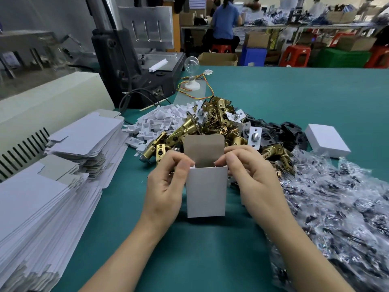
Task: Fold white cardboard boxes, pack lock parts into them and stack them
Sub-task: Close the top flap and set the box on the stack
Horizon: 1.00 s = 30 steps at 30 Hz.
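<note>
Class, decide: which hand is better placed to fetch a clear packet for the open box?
Likely the right hand: the clear packets lie on its side; the left hand is across the box.

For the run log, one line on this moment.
folding; left hand pinches white box; right hand pinches it; lid flap up

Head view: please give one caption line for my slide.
Left hand and right hand grip an upright white box, flap open, before piled brass latches.
</note>
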Each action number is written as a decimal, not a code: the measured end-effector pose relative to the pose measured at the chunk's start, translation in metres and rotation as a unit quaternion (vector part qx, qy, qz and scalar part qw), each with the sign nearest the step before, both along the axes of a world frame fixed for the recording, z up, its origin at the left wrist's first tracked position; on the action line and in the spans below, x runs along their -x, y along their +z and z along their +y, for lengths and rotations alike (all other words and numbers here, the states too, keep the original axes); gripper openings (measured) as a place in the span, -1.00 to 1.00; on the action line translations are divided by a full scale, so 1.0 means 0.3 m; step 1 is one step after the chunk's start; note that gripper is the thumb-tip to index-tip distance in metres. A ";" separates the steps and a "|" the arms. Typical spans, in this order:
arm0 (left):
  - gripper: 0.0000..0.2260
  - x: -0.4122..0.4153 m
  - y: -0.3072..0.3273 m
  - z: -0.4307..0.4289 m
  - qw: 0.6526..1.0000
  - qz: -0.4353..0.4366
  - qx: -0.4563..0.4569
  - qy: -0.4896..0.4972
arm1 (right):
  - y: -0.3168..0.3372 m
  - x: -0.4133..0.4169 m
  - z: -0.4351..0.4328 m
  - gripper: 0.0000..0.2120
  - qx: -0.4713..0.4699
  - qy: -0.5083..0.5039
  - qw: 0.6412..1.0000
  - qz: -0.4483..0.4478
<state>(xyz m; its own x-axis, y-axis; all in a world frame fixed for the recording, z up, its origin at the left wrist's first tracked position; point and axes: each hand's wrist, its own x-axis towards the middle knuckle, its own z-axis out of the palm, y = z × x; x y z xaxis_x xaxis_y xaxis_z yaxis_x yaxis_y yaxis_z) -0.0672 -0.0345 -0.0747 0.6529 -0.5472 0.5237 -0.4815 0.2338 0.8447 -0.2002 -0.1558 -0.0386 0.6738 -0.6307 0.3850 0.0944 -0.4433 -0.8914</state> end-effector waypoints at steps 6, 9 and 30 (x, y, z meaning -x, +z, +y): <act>-0.83 -0.006 0.020 0.015 0.995 -0.090 -0.003 0.037 | -0.001 0.001 -0.002 -0.73 -0.011 0.008 1.000 0.002; -0.94 0.001 0.025 0.023 0.991 -0.129 0.021 0.040 | -0.006 0.001 0.007 -0.70 0.002 0.013 1.000 0.005; -0.86 -0.013 0.018 0.036 0.987 -0.162 0.007 -0.018 | -0.002 0.001 0.031 -0.69 -0.062 0.072 0.995 -0.027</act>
